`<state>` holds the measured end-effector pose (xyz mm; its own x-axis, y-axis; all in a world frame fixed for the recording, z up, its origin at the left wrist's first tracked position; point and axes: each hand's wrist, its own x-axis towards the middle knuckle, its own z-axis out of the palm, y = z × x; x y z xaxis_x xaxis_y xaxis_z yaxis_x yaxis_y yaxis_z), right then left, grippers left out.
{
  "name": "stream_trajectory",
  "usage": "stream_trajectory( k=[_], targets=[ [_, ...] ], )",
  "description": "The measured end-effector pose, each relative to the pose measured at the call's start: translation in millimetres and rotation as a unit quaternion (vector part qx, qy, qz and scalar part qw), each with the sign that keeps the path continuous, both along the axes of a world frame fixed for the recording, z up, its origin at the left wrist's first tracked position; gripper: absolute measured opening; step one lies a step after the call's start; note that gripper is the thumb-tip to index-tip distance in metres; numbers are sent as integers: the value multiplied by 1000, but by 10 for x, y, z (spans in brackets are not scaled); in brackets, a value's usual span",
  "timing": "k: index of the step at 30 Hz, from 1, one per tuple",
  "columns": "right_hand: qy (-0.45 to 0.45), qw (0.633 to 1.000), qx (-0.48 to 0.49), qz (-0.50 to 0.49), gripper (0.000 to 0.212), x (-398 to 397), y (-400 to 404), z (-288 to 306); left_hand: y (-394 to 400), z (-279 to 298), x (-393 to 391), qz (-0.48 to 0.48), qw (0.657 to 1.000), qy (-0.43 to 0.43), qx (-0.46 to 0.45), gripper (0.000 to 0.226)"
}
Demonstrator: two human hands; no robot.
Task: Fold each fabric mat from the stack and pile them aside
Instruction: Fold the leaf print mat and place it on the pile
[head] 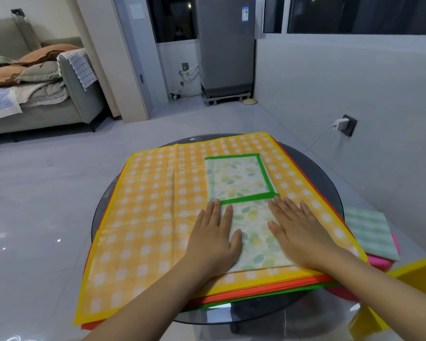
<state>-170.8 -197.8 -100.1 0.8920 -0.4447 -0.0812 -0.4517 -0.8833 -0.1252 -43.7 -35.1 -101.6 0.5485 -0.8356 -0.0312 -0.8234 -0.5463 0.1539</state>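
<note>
Our left hand (213, 238) and right hand (296, 232) press flat, fingers straight, gripping nothing, on the folded leaf mat (241, 183); the stack (148, 217) beneath shows only edges.

The worktop (317, 166) is dark glass, smooth and glossy, with pale reflections along its near rim. On it lies a stack of thin fabric mats; the top one, a yellow checked mat (153, 212), looks matt with a faint sheen and shows pressed fold creases. On that mat rests a leaf-print mat (241, 178) with green edging, soft cloth, matt and flat. To the right of the worktop sits a pale green checked cloth (369, 232), matt and slightly textured. Beyond the worktop the floor (59, 193) is polished tile, glossy enough to mirror lights. Farther behind stands a grey appliance (225, 48) with a smooth, dull metallic skin.
</note>
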Motion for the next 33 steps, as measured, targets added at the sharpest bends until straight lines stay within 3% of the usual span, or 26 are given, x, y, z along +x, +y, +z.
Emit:
stream_trajectory(
  k=[3, 6, 8, 11, 15, 19, 25, 28, 30, 33],
  targets=[
    [5, 999, -39, -11, 61, 12, -8, 67, -3, 65, 19, -1, 1000, 4, 2, 63],
    [-50, 996, -74, 31, 51, 75, -39, 185, -38, 161, 149, -18, 998, -52, -41, 50],
    [-111, 991, 11, 68, 45, 149, -70, 236, -86, 223, 263, -20, 994, -57, -91, 38],
    [-173, 976, 127, 31, 40, 295, -118, 281, -191, 221, 388, -5, 988, -3, -157, 28],
    [-200, 963, 170, -56, 37, 503, -242, 272, -304, 202, 455, 63, 965, 119, -226, 11],
    [-206, 955, 171, -130, 36, 696, -344, 289, -400, 158, 544, 143, 943, 141, -264, 10],
    [-160, 948, 172, -216, 33, 867, -454, 306, -495, 227, 687, 249, 912, 216, -246, 49],
    [-176, 928, 221, -243, 33, 914, -522, 276, -555, 219, 766, 267, 910, 207, -240, 42],
    [-189, 919, 239, -251, 22, 919, -545, 266, -582, 192, 824, 288, 897, 221, -254, 36],
    [-211, 901, 274, -262, 22, 910, -561, 258, -594, 161, 868, 305, 871, 248, -294, 24]
  ],
)
